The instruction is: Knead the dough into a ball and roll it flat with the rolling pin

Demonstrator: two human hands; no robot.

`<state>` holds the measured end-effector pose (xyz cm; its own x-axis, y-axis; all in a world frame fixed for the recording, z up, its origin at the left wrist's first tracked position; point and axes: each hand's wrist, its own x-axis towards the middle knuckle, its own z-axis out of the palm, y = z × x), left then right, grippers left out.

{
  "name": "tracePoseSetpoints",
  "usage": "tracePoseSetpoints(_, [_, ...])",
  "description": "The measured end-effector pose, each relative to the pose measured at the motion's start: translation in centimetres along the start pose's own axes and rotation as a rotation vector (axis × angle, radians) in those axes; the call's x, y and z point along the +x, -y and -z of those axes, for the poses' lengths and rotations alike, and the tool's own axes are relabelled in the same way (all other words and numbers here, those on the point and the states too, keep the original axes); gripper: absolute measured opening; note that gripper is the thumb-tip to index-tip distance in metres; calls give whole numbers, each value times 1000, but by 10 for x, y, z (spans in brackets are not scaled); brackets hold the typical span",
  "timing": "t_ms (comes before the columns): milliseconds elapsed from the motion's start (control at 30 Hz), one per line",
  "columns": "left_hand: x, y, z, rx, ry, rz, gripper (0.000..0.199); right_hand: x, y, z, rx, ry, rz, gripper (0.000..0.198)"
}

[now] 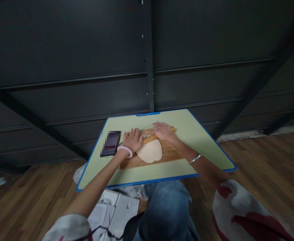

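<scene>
A wooden rolling pin lies slanted across the far part of a flat, rounded sheet of pale dough. Beneath both is a wooden board. My left hand presses on the pin's left part with its fingers spread and stretched out, hiding that end. Toward the pin's other end, my right hand rests over it with extended fingers; the tip of the pin shows beyond the hand. The near side of the dough is uncovered.
A phone lies left of the board on a pale green table with a blue rim. Behind the table stands a dark panelled wall. Below are my jeans-clad leg, a white box and the wooden floor.
</scene>
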<state>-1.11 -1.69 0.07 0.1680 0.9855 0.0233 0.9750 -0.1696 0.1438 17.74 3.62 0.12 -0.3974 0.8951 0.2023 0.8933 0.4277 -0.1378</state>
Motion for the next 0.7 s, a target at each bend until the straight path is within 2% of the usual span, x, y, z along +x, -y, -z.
tracePoseSetpoints(233, [-10,-8,-4,163,-118,-48,68,-67,9,0,20,-202,-87,47])
tracePoseSetpoints(467, [-9,-14,-2,203,-142,-55,66,-112,25,0,-54,-303,-51,42])
tracePoseSetpoints(567, [-24,-15,-3,231,-168,-52,62,-126,33,-4,-99,-339,-33,40])
tracePoseSetpoints(700, [-61,-14,-9,276,-235,-103,61,-144,39,-4,-95,-338,20,40])
